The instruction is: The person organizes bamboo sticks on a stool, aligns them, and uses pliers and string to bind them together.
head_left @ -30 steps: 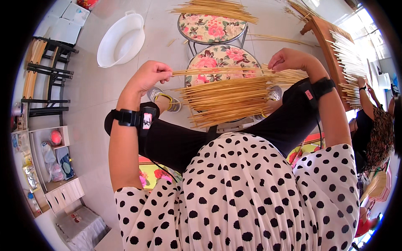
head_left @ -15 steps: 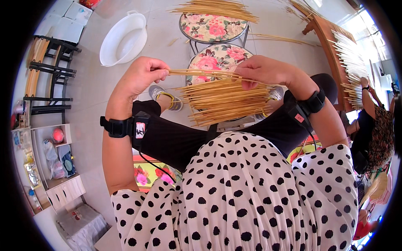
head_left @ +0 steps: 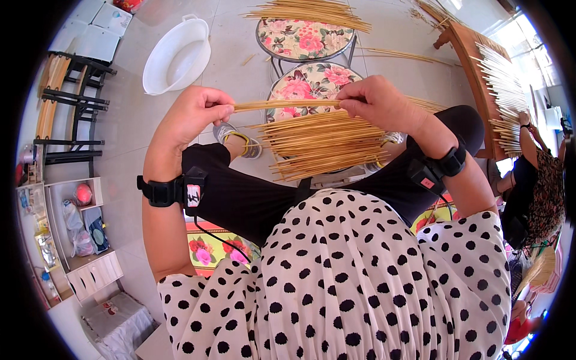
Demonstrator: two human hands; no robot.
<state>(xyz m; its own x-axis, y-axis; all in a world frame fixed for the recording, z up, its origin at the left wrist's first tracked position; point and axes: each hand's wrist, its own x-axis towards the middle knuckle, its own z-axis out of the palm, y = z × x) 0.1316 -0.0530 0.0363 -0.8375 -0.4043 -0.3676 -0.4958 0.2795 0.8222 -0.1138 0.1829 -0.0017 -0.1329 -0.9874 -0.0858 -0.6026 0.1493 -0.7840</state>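
Between my two hands stretches a thin bundle of straw-coloured stalks (head_left: 282,104). The fingers of my left hand (head_left: 198,114) pinch its left end. My right hand (head_left: 381,105) grips it further along, and the stalks' other ends stick out to the right behind that hand. Just below lies a broad layer of similar stalks (head_left: 324,144), side by side in front of my lap. Past the bundle is a round stool (head_left: 336,77) with a flowered top, partly covered by the stalks and my right hand.
A second flowered stool (head_left: 306,41) farther off carries more stalks (head_left: 312,13). A white plastic tub (head_left: 178,57) stands on the floor at the far left. On the right, another person's hand (head_left: 523,118) touches pale stalks laid on a wooden table (head_left: 465,54). Shelves (head_left: 87,240) line the left side.
The bundle is now drawn together more tightly between my hands. My right hand has risen slightly, with its fingers closed around the stalks; my left hand has shifted a little left and down.
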